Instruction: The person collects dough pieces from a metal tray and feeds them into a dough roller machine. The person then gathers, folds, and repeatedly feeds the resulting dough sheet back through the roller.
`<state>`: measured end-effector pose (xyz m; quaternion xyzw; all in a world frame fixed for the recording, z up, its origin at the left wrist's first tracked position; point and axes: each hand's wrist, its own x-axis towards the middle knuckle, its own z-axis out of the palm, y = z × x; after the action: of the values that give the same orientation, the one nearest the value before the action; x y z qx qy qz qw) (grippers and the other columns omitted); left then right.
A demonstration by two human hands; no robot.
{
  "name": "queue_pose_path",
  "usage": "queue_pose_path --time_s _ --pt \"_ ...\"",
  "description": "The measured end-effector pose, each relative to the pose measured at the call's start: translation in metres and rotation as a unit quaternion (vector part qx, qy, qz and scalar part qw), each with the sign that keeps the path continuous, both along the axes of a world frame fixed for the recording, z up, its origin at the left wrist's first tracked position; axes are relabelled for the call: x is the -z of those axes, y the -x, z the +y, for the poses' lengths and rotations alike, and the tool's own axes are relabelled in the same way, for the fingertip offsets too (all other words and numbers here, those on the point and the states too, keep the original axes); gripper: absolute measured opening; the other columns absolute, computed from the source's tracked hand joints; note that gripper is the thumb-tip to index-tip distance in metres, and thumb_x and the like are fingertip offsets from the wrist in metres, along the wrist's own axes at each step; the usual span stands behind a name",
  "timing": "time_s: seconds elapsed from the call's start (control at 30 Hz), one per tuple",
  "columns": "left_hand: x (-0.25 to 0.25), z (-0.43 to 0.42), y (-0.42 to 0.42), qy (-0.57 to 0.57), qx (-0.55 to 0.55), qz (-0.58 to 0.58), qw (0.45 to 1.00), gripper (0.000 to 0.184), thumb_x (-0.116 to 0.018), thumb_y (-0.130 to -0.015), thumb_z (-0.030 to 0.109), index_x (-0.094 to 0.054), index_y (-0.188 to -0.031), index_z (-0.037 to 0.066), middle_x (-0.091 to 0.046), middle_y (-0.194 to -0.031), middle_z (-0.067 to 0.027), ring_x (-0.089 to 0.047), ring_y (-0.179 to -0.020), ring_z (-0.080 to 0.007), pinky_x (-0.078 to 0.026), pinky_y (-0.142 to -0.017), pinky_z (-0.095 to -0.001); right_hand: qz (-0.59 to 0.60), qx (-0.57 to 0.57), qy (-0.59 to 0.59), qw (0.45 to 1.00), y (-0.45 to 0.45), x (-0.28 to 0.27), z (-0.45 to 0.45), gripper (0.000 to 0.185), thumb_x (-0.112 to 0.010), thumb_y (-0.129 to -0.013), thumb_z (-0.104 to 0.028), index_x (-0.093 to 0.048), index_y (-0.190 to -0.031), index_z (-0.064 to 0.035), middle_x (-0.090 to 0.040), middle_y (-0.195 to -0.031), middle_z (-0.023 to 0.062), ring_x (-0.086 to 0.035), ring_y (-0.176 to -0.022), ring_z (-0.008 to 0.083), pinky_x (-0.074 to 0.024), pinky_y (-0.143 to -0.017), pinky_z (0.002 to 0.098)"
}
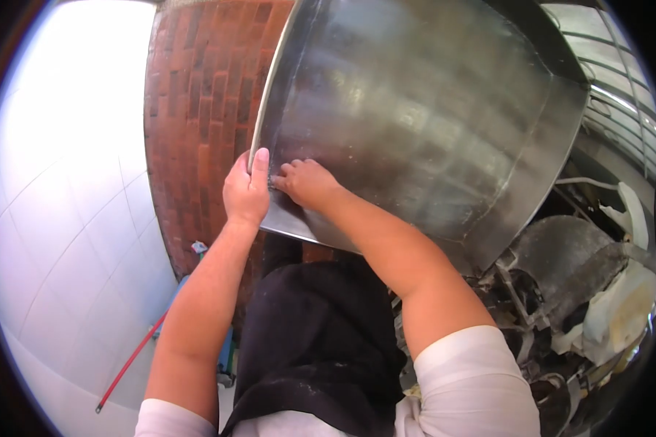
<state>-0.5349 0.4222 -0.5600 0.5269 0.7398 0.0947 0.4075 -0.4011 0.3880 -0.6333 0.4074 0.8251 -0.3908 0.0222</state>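
Note:
A large sheet-metal tray (pixel 415 124) with raised sides stands tilted in front of me, its dull grey inside facing me. My left hand (pixel 246 193) is closed around its left rim near the lower corner, thumb on the inner side. Inside that same corner, my right hand (pixel 310 183) presses curled fingers against the metal. A small greyish, rough-looking patch (pixel 272 180) shows at its fingertips, but I cannot make out what it is. White marks and faint scratches run along the tray's seams.
Brick paving (pixel 197 109) lies to the left, beside a white tiled surface (pixel 65 218). A thin red rod (pixel 131 360) leans at the lower left. Jumbled metal and plastic scrap (pixel 561 269) fills the right side, below a barred metal grille (pixel 619 73).

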Motion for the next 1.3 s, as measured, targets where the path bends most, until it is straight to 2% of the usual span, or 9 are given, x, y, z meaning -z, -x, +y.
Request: queue_pose_path --time_s 0.43,0.63,0.83,0.93,1.07,1.1,1.2,1.23,1.3 --pt "0.000 -0.001 0.000 -0.010 -0.009 -0.010 1.000 0.050 -0.048 -0.092 0.050 -0.064 -0.109 0.005 -0.066 -0.092 -0.0189 -0.063 -0.092 -0.0356 -0.047 -0.081 -0.0392 -0.013 -0.016 -0.054 0.998 0.029 0.013 -0.007 0.017 -0.055 -0.081 -0.017 -0.071 -0.081 -0.0144 -0.066 -0.090 0.0032 -0.062 -0.088 0.0217 -0.0487 -0.075 0.0362" --pt "-0.008 0.004 -0.003 0.027 0.007 0.021 0.999 0.054 -0.046 -0.092 0.053 -0.063 -0.108 0.004 -0.066 -0.093 -0.0197 -0.062 -0.093 -0.0368 -0.047 -0.081 -0.0409 0.026 0.247 0.001 0.969 0.009 -0.018 -0.027 0.013 -0.057 -0.079 -0.014 -0.070 -0.079 -0.0128 -0.064 -0.086 0.0065 -0.062 -0.084 0.0251 -0.0494 -0.073 0.0376" --pt "-0.004 0.011 0.008 0.062 0.045 -0.026 0.997 0.064 -0.039 -0.092 0.059 -0.058 -0.117 0.003 -0.062 -0.109 -0.0237 -0.057 -0.109 -0.0365 -0.042 -0.092 -0.0398 0.063 0.551 -0.026 0.832 -0.045 -0.110 -0.072 0.003 -0.065 -0.075 -0.011 -0.067 -0.077 -0.0103 -0.062 -0.077 0.0088 -0.061 -0.076 0.0287 -0.0493 -0.066 0.0394" --pt "-0.015 0.019 0.014 0.132 0.040 -0.021 0.990 0.069 -0.037 -0.092 0.061 -0.056 -0.120 0.001 -0.057 -0.120 -0.0247 -0.051 -0.118 -0.0349 -0.037 -0.099 -0.0382 0.064 0.562 -0.036 0.824 -0.048 -0.131 -0.079 0.003 -0.066 -0.076 -0.012 -0.067 -0.077 -0.0097 -0.062 -0.076 0.0087 -0.061 -0.076 0.0291 -0.0491 -0.067 0.0398" --pt "-0.022 0.007 0.053 0.062 0.032 -0.154 0.986 0.057 -0.041 -0.097 0.048 -0.055 -0.123 -0.001 -0.057 -0.123 -0.0200 -0.051 -0.119 -0.0286 -0.035 -0.102 -0.0350 0.040 0.531 -0.019 0.846 -0.033 -0.095 -0.071 0.003 -0.065 -0.076 -0.012 -0.067 -0.078 -0.0101 -0.062 -0.080 0.0100 -0.061 -0.079 0.0318 -0.0495 -0.069 0.0414" --pt "-0.005 -0.005 0.078 0.026 0.038 -0.167 0.985 0.050 -0.045 -0.098 0.041 -0.054 -0.125 -0.001 -0.059 -0.122 -0.0155 -0.054 -0.115 -0.0236 -0.038 -0.100 -0.0329 0.031 0.526 -0.007 0.850 -0.029 -0.089 -0.066 0.004 -0.065 -0.076 -0.012 -0.067 -0.078 -0.0101 -0.062 -0.081 0.0102 -0.061 -0.079 0.0323 -0.0495 -0.069 0.0418" --pt "0.007 -0.044 0.148 0.086 -0.068 -0.160 0.981 0.063 -0.047 -0.091 0.056 -0.053 -0.127 0.004 -0.062 -0.107 -0.0080 -0.054 -0.090 -0.0143 -0.042 -0.079 -0.0259 0.016 0.526 0.011 0.850 -0.025 -0.079 -0.055 0.004 -0.065 -0.077 -0.013 -0.068 -0.078 -0.0102 -0.062 -0.081 0.0107 -0.060 -0.079 0.0332 -0.0495 -0.069 0.0427" --pt "0.009 -0.061 0.173 0.127 -0.149 -0.153 0.969 0.066 -0.050 -0.088 0.060 -0.055 -0.126 0.006 -0.061 -0.095 -0.0036 -0.050 -0.075 -0.0088 -0.039 -0.064 -0.0219 0.024 0.539 0.009 0.842 -0.024 -0.078 -0.056 0.005 -0.065 -0.077 -0.013 -0.068 -0.079 -0.0101 -0.063 -0.081 0.0109 -0.060 -0.079 0.0331 -0.0495 -0.068 0.0426" --pt "0.005 -0.095 0.220 0.225 -0.240 -0.118 0.937 0.045 -0.049 -0.087 0.063 -0.052 -0.080 0.019 -0.036 -0.058 0.0080 -0.029 -0.044 -0.0051 -0.019 -0.038 -0.0230 0.051 0.566 0.019 0.823 -0.028 -0.090 -0.061 0.006 -0.065 -0.077 -0.014 -0.068 -0.080 -0.0095 -0.064 -0.080 0.0110 -0.061 -0.077 0.0316 -0.0498 -0.068 0.0412"
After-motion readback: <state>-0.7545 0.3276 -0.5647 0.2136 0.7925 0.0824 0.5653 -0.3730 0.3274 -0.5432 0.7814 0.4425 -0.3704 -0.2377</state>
